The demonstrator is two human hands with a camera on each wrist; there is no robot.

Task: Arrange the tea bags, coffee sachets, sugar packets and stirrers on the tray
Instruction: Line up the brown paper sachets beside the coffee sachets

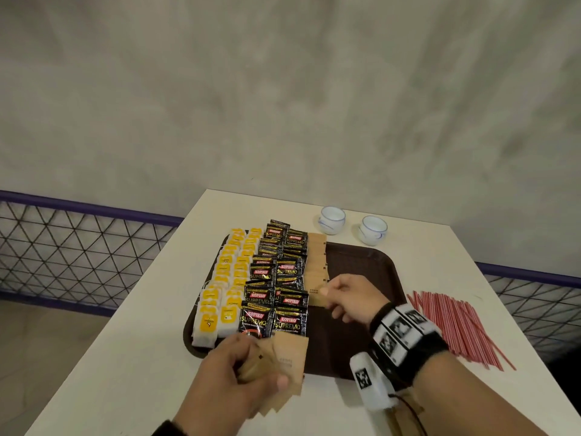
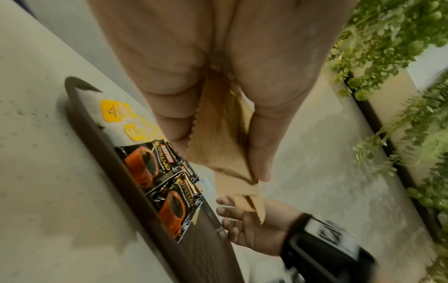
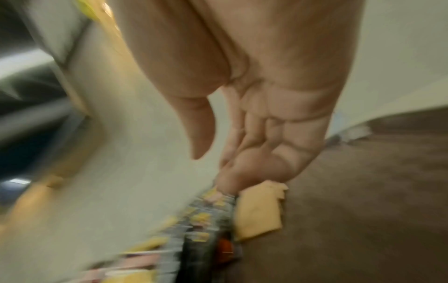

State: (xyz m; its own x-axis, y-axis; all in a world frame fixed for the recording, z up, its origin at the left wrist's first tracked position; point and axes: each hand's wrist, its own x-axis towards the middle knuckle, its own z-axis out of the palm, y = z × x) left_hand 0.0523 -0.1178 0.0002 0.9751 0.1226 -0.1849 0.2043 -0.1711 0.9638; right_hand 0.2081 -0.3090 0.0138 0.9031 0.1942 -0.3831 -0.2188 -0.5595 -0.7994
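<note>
White tabletop (image 1: 151, 309) carries a brown plastic tray (image 1: 371, 265); left hand (image 1: 232, 369) clutches tan paper sugar packets (image 1: 287, 360), right hand (image 1: 349, 297) pinches 1 brown sugar packet (image 1: 316, 295), its wrist view blurred.

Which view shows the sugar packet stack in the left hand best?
Left wrist: the sugar packet stack fills the frame centre, serrated edges sharp, pinched in the left hand. Head view shows it fanned but partly covered by the fingers. Right wrist is blurred and does not show it.

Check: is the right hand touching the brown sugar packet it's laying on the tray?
Touching. The head view shows the right hand pinching the sugar packet at its edge, over the tray.
</note>
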